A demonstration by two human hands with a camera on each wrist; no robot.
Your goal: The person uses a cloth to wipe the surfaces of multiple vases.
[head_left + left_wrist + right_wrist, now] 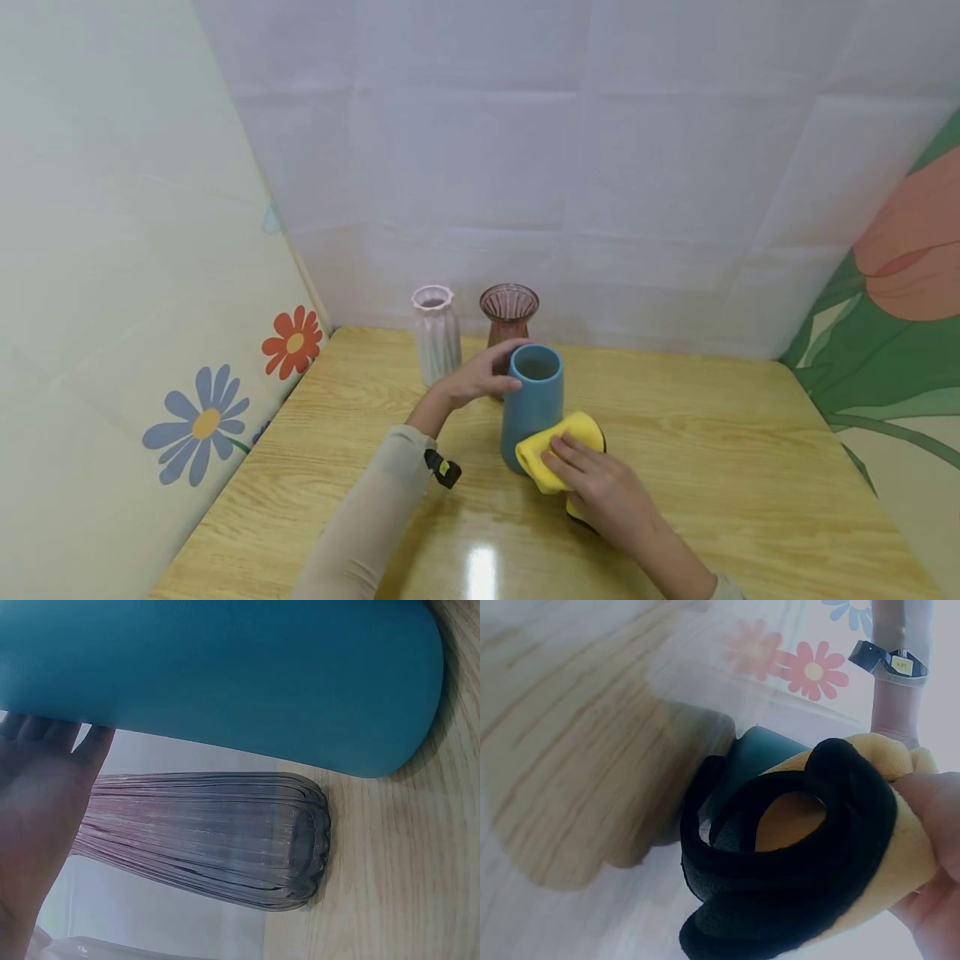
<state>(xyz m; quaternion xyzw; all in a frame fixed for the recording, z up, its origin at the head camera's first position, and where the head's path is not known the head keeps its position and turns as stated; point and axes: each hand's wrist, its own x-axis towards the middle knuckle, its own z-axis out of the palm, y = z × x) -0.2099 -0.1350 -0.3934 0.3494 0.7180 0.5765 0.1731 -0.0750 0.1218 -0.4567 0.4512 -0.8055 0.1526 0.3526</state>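
A blue vase [533,412] stands upright on the wooden table. My left hand [483,375] grips it near the rim, thumb at the front and fingers round the back. In the left wrist view, that hand [37,810] lies along the side of the vase [247,675]. With my right hand [603,492] I hold a folded yellow cloth [562,450] against the lower right of the vase. The right wrist view shows the cloth's dark edging [780,870] bunched in loops, with part of the vase [761,754] behind it.
Behind the blue vase is a purple ribbed glass vase [509,308], flared at the top. A white pleated vase [437,337] stands to its left. The wooden table [712,450] meets a pale sheet [600,167] at the back, with flower-printed cloth [112,292] on the left.
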